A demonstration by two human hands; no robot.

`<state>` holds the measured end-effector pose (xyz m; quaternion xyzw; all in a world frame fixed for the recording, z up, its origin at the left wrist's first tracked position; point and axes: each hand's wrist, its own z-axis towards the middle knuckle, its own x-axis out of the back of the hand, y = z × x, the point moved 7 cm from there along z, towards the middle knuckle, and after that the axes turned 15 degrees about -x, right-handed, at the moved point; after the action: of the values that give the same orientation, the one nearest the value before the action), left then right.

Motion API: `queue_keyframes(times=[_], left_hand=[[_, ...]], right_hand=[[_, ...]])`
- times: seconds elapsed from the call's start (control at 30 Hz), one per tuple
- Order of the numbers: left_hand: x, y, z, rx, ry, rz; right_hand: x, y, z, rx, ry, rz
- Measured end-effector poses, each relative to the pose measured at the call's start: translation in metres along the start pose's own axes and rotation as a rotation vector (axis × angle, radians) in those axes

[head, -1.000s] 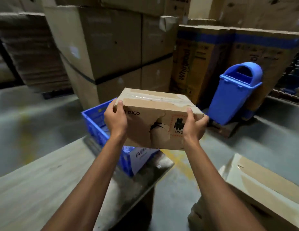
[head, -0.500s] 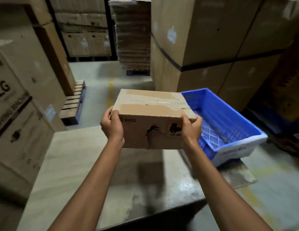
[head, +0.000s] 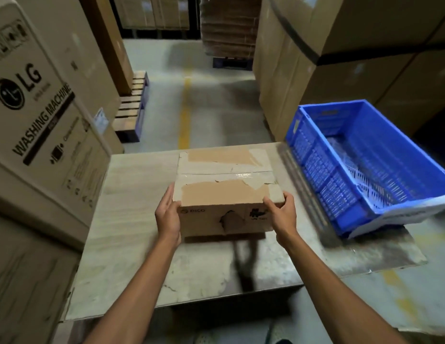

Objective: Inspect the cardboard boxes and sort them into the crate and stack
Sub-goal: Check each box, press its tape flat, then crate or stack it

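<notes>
A brown cardboard box (head: 223, 187) marked PICO, with a torn hole in its near side and peeled tape on top, sits low over the pale wooden table (head: 132, 219). My left hand (head: 168, 216) grips its near left corner. My right hand (head: 281, 214) grips its near right corner, thumb on the top edge. A blue plastic crate (head: 365, 170) stands at the table's right end and looks empty. I cannot tell whether the box touches the table.
A large LG washing machine carton (head: 42, 115) stands close on the left. Tall cartons (head: 340, 58) rise behind the crate. A wooden pallet (head: 132, 108) lies on the concrete floor beyond, beside a yellow floor line (head: 185, 115).
My view has swung left, away from the blue bin, and down. Both hands have lowered the box from in front of the crate to the table's middle.
</notes>
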<state>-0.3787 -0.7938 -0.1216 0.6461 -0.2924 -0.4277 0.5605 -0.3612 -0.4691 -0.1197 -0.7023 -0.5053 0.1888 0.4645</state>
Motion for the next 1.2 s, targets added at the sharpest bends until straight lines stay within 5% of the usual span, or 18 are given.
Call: queue_keyframes(times=[0.2,0.37,0.5,0.63,0.73,0.93,1.2], left_hand=[[0.004,-0.023,0.004,-0.006,-0.051,0.182],[-0.007,-0.017,-0.009,-0.174,-0.108,0.561],[-0.035,-0.01,-0.029,-0.521,-0.25,1.054],[-0.073,-0.018,-0.049,-0.749,-0.502,1.065],[-0.082,-0.021,-0.042,-0.717,-0.598,1.131],[-0.068,-0.031,-0.022,-0.748,-0.857,1.46],[-0.07,-0.033,0.011,-0.631,-0.99,1.625]], right_hand=[[-0.004,0.001,0.021,0.077,-0.074,-0.175],[-0.007,-0.007,0.038,0.186,-0.13,-0.4],[-0.017,-0.018,0.029,0.508,0.013,-0.897],[-0.052,-0.018,-0.004,0.906,-0.215,-0.961],[-0.074,-0.01,-0.012,0.944,-0.297,-1.046],[-0.097,-0.004,-0.013,0.983,-0.183,-1.287],[-0.117,-0.004,-0.015,0.869,-0.095,-1.416]])
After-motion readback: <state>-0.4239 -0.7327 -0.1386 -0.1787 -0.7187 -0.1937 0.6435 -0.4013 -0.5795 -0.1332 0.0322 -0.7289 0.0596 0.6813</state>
